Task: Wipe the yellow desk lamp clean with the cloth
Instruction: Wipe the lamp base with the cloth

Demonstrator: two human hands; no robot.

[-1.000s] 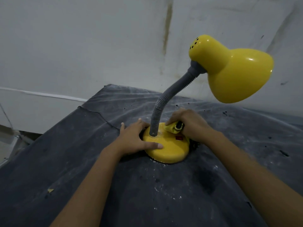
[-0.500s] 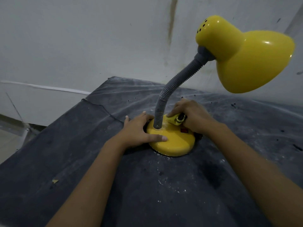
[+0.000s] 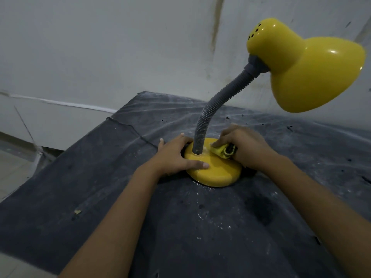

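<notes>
A yellow desk lamp [image 3: 224,97] stands on a dark table [image 3: 200,227], seen from above by the person cleaning it. Its round, glossy base [image 3: 217,174] sits flat on the table top, which is streaked with pale dust and white specks. A grey ribbed neck [image 3: 202,125] rises from the back of the base and bends up and to the right, ending in a bell-shaped shade [image 3: 313,73] that hangs well above and to the right of the base, its opening facing down. The left hand [image 3: 174,155] rests on the left side of the base with its fingers straight and close together, reaching behind the base's left edge, while the thumb lies apart from them across the top of the base. The right hand [image 3: 247,145] is on the right side of the base, just beside the foot of the neck. Its fingers curl round a small bunched cloth [image 3: 221,150] – yellow with a black marking – and hold it against the top of the base. A thin dark cord [image 3: 128,125] trails over the table to the left of the base. A pale, stained wall [image 3: 100,47] stands behind the base.
</notes>
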